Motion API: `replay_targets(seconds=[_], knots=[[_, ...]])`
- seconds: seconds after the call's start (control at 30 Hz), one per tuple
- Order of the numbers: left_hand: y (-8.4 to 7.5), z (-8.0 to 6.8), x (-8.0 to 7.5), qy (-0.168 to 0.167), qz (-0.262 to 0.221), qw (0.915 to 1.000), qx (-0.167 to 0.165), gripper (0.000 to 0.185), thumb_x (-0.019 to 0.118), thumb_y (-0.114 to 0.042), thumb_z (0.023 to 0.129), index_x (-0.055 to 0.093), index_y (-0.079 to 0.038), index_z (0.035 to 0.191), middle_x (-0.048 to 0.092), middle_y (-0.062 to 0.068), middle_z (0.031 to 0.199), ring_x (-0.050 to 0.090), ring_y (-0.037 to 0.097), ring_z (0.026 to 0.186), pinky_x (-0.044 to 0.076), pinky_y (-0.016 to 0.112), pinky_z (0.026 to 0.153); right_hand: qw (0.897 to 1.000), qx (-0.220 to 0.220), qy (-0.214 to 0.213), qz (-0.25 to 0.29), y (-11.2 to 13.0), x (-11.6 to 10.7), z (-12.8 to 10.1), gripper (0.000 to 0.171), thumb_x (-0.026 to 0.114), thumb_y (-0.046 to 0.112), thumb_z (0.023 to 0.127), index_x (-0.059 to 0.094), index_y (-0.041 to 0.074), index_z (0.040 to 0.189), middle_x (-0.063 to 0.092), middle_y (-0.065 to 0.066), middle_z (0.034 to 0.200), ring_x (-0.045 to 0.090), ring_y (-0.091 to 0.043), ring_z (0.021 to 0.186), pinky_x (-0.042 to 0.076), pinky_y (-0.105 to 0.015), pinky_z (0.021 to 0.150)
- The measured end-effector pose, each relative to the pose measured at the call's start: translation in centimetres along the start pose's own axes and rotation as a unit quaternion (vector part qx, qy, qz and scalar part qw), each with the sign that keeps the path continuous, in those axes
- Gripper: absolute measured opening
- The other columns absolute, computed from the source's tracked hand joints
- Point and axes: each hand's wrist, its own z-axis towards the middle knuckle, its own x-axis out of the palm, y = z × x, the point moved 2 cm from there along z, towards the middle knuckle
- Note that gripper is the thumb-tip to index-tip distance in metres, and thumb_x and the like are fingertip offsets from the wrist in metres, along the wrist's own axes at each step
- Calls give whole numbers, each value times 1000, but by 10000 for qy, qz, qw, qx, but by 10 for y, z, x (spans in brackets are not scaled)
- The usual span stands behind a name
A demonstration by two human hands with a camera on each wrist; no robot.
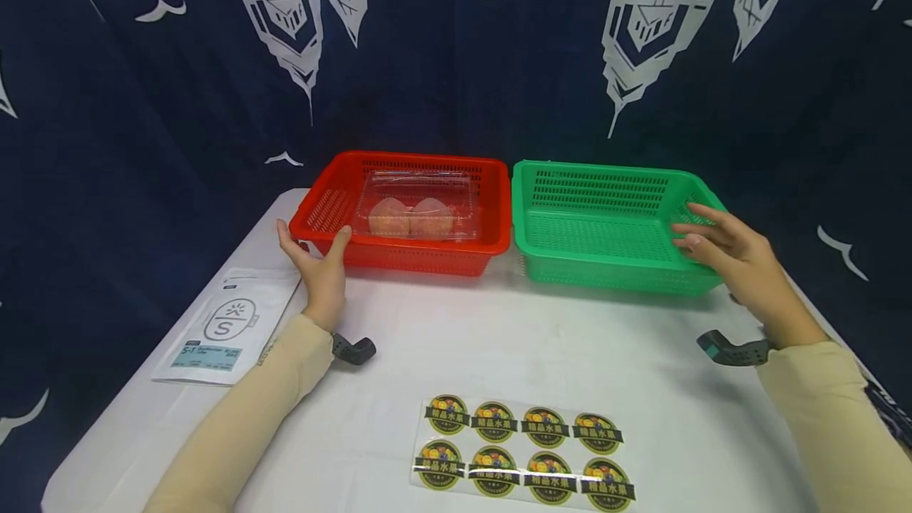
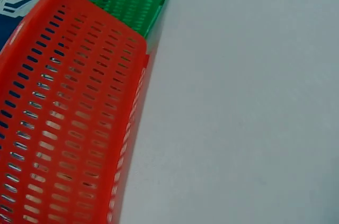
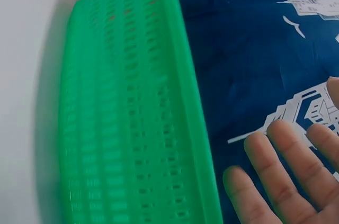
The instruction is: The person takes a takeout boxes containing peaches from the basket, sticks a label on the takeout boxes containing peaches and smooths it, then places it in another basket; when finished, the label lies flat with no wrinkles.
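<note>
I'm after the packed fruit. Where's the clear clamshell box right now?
In the head view, the clear clamshell box sits inside the red basket, left of the green basket, just beyond the left hand.

i see a red basket (image 1: pixel 492 204) with slotted walls, and a green basket (image 1: pixel 606 180) slotted the same way; inside the red one a clear box (image 1: pixel 416 204) shows pale pink and orange contents; the table (image 1: pixel 442 323) is white; the curtain (image 1: pixel 456 62) is navy, printed with white towers and small white birds; the stickers (image 1: pixel 523 450) are black rounds with yellow rims and bright fruit; the pouch (image 1: pixel 228 323) is white with a pale teal label; both sleeves (image 1: pixel 242 418) are beige.
</note>
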Motion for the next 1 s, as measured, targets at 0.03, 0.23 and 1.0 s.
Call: replay_targets(seconds=[0.03, 0.23, 1.0], knots=[[1, 0, 3, -7, -55, 10000, 15, 108, 74, -20, 100, -6, -28, 173, -1, 3, 179, 2, 21, 165, 18, 31, 132, 9992, 26, 43, 396, 0, 1, 2, 57, 54, -2, 111, 42, 10, 165, 69, 20, 134, 70, 5, 113, 53, -10, 93], [8, 2, 15, -80, -197, 9991, 353, 105, 76, -16, 99, 1, -26, 173, 11, 0, 177, 18, 19, 162, 30, 30, 128, 9703, 435, 294, 2362, 4, 9, 15, 51, 51, -4, 111, 49, 11, 160, 69, 2, 140, 72, -10, 120, 57, -21, 98], [24, 4, 11, 57, -466, 9965, 691, 101, 78, -12, 97, 8, -25, 170, 22, 0, 172, 25, 20, 158, 31, 33, 128, 9467, 1223, 834, 2862, 10, 38, 52, 39, 56, -2, 110, 63, 16, 144, 70, 0, 137, 72, -15, 119, 59, -31, 102]])
